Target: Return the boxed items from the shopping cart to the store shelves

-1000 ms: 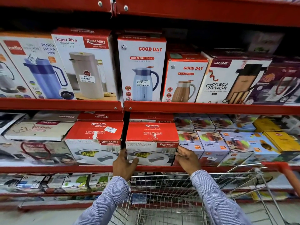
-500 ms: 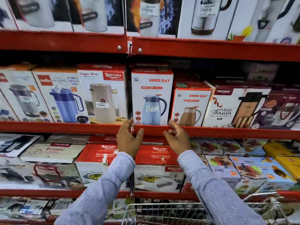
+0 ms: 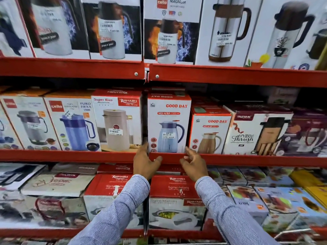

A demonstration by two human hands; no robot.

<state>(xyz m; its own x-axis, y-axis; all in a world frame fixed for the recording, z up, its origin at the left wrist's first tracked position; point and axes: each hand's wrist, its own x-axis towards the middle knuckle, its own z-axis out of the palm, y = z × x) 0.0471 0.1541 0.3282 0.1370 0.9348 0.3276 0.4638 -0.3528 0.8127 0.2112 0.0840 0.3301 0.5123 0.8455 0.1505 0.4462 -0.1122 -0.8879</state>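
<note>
A red and white Good Day box [image 3: 169,124] picturing a blue jug stands upright on the middle red shelf [image 3: 70,156]. My left hand [image 3: 145,160] is at its lower left corner, fingers spread, the fingertips touching the box edge. My right hand [image 3: 193,164] hovers at its lower right corner with fingers curled apart, holding nothing. Below them the red Rishabh Sigma Marbella box [image 3: 177,200] rests on the lower shelf. Only a sliver of the cart's wire rim [image 3: 290,233] shows at the bottom right.
Flask boxes crowd the middle shelf: a Rishabh Super Riva box [image 3: 117,121] to the left, a smaller Good Day box [image 3: 209,133] to the right. Tall jug boxes fill the top shelf [image 3: 230,75]. Flat boxes are stacked on the lower shelf.
Both hands left the Sigma Marbella box on the lower shelf and rose to the middle shelf, reaching the base of the Good Day box. The view tilted upward; the cart dropped mostly out of sight.
</note>
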